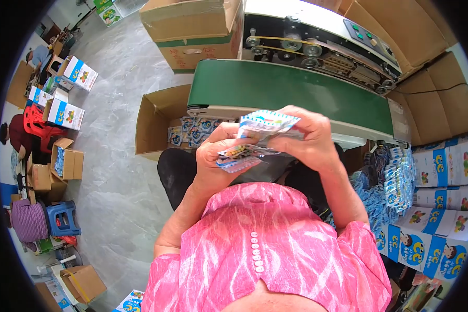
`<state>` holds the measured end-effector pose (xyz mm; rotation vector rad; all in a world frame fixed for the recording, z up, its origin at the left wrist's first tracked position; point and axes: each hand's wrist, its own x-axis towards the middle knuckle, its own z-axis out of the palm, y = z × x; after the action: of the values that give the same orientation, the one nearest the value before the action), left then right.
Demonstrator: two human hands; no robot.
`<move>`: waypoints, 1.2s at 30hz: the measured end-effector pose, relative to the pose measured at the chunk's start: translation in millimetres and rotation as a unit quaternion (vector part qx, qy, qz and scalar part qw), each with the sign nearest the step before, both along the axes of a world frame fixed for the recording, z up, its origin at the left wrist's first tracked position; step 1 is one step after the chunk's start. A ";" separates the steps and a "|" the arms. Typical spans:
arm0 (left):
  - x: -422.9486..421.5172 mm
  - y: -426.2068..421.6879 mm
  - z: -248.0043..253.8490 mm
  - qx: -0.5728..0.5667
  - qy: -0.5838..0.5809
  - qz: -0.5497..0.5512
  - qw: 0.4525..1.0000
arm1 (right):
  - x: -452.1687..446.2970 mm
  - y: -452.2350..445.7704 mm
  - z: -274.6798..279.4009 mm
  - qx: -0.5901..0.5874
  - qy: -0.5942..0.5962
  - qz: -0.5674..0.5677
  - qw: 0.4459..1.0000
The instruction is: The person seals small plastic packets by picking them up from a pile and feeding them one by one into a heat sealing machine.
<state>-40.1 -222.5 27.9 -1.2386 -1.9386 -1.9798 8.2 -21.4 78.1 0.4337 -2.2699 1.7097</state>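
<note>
Head: packets between left hand, right hand.

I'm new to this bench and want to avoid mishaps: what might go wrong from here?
Several packets are bunched between the left hand and right hand, so one might slip out and drop between the knees.

The rollers behind the green belt look uncovered; fingers reaching over could get caught if they turn.

The strips of packets piled at the right could slide or tangle if an elbow knocks them.
</note>
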 end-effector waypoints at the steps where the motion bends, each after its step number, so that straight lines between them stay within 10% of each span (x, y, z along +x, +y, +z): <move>1: 3.1 1.4 -4.4 0.006 -0.060 -0.003 0.998 | 3.7 -2.8 -7.2 -0.047 -0.052 0.005 0.998; 5: 18.0 31.6 -11.6 0.051 -0.234 -0.074 0.968 | 21.9 -1.0 -41.2 -0.284 -0.110 -0.017 0.952; 15: 27.4 100.1 -35.9 0.116 -0.438 -0.194 0.870 | 79.2 246.1 -73.9 -0.258 0.007 -0.481 0.838; 36: 32.6 116.8 -37.0 0.094 -0.468 -0.168 0.862 | 1.5 318.8 -86.7 -0.311 -0.191 -0.351 0.863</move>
<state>-7.5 -105.7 -9.1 -0.5955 -1.7886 -3.3005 9.7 297.4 -8.6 -0.8291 -1.5770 2.0292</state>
